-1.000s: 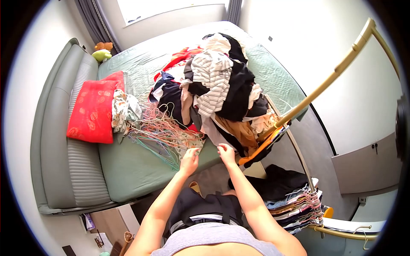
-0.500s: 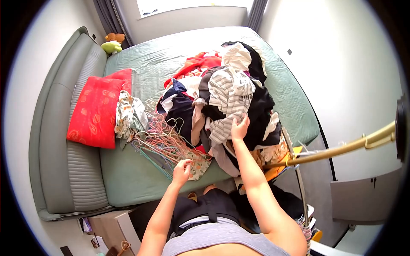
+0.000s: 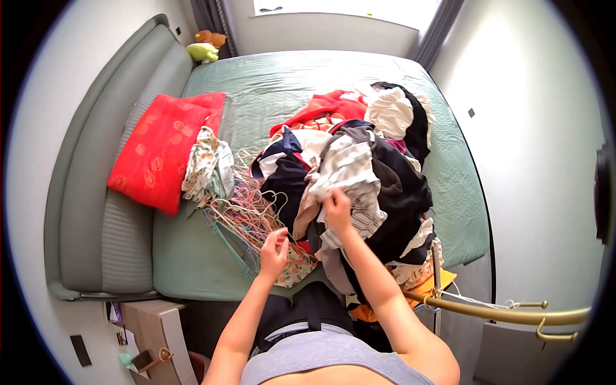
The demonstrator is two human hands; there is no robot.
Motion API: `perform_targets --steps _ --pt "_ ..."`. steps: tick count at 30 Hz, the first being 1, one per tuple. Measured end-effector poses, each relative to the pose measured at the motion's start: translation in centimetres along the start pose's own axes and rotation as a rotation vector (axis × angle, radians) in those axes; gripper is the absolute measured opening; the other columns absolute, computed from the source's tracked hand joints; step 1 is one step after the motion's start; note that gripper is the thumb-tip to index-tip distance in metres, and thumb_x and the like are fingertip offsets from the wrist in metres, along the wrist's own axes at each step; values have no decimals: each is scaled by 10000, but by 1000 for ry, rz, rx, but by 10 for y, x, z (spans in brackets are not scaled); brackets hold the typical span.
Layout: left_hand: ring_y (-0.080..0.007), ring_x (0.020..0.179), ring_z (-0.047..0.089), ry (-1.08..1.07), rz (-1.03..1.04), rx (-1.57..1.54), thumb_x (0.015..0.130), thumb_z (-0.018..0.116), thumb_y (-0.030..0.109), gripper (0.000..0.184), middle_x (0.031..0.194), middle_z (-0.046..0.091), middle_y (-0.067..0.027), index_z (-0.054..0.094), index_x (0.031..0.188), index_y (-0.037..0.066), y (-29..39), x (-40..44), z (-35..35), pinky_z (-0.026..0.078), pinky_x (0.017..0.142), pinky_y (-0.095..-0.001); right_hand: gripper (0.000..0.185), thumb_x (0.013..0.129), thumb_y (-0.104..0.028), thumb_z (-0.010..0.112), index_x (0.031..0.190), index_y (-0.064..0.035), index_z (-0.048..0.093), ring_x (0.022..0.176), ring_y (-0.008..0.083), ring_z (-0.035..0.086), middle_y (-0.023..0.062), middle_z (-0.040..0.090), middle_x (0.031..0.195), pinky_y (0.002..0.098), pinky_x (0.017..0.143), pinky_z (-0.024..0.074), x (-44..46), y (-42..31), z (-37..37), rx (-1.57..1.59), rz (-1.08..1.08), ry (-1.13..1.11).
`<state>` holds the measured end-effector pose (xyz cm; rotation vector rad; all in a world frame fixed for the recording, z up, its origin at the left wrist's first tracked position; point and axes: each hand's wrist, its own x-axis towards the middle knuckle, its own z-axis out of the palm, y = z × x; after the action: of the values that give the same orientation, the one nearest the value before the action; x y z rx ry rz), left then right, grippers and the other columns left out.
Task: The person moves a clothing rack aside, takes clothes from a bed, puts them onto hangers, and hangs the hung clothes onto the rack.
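A striped white-and-grey garment (image 3: 348,170) lies on top of a heap of clothes on the bed. My right hand (image 3: 337,210) is closed on a fold near its left edge, with the fingertips partly hidden by the cloth. Just left of the heap, my left hand (image 3: 274,254) hovers by a tangle of pink, white and blue hangers (image 3: 247,208); its fingers are loosely bent and apart, and nothing shows in them. Beneath the left hand's right side, a fruit-print cloth (image 3: 296,273) hangs at the bed's near edge.
Red pillows (image 3: 160,144) and a printed cloth (image 3: 202,170) lie by the padded headboard (image 3: 90,192). Black clothes (image 3: 401,208) and a red garment (image 3: 321,109) fill the heap. A gold clothes rack (image 3: 507,314) juts in at right. A bedside cabinet (image 3: 151,330) stands at lower left.
My right hand has drawn leftward over the heap, and the striped garment is now bunched and folded over. My left hand's fingers have loosened. The camera view has shifted.
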<state>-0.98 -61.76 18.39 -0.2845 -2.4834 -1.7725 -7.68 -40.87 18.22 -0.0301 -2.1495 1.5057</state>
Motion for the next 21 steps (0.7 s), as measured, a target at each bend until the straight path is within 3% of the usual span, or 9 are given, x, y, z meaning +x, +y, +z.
perform_targets --steps 3,5,6,9,10,15,18,19,21 --pt "-167 781 579 257 297 24 755 631 35 302 951 600 -90 563 1049 52 34 25 -12 466 678 -270 166 813 -56 562 950 33 589 757 86 532 44 594 771 245 689 440 -45 -57 39 470 222 -365" --pt "-182 758 577 175 329 52 724 645 30 278 915 595 -95 564 989 48 30 30 -34 464 656 -277 180 833 -62 549 984 24 596 777 65 531 3 599 799 224 713 437 -55 -92 50 691 446 -457" --pt "-189 746 576 130 343 64 709 652 28 266 898 593 -97 564 959 47 31 30 -46 463 645 -280 174 829 -51 547 979 19 599 745 48 516 -12 592 802 210 673 422 -59 -92 62 720 371 -430" --pt "-213 672 578 72 104 187 686 668 37 210 874 573 -110 561 866 47 38 27 -82 454 581 -296 154 801 -30 537 920 24 618 629 31 463 -27 555 691 200 549 373 -56 -100 73 324 60 -349" --pt "-210 569 546 177 165 227 672 674 39 184 803 547 -93 553 809 58 39 30 -92 434 522 -302 144 782 -10 533 887 28 625 573 24 440 -33 521 617 198 503 360 -58 -104 81 412 171 -301" --pt "-311 768 578 293 147 473 698 616 80 174 869 561 -108 584 868 94 -14 34 -156 469 643 -371 175 783 25 504 898 6 635 510 10 352 -65 431 579 187 453 289 -56 -134 101 321 102 -87" --pt "-303 886 571 218 -183 507 678 646 84 281 958 579 -91 584 949 121 -41 23 -206 465 755 -367 182 812 -1 488 899 -8 649 509 -4 339 -77 460 603 182 448 248 -57 -123 114 388 232 96" --pt "-295 888 578 214 -209 573 661 702 176 329 957 593 -94 592 964 113 -46 19 -222 469 749 -367 187 819 -9 491 923 -5 646 521 8 388 -44 523 626 184 466 297 -62 -120 114 379 270 51" --pt "-299 898 579 236 -271 770 663 684 157 320 988 588 -94 596 969 124 -51 9 -244 471 752 -372 202 825 -18 494 963 -4 641 539 34 437 -1 573 658 198 495 356 -86 -110 134 125 110 31"
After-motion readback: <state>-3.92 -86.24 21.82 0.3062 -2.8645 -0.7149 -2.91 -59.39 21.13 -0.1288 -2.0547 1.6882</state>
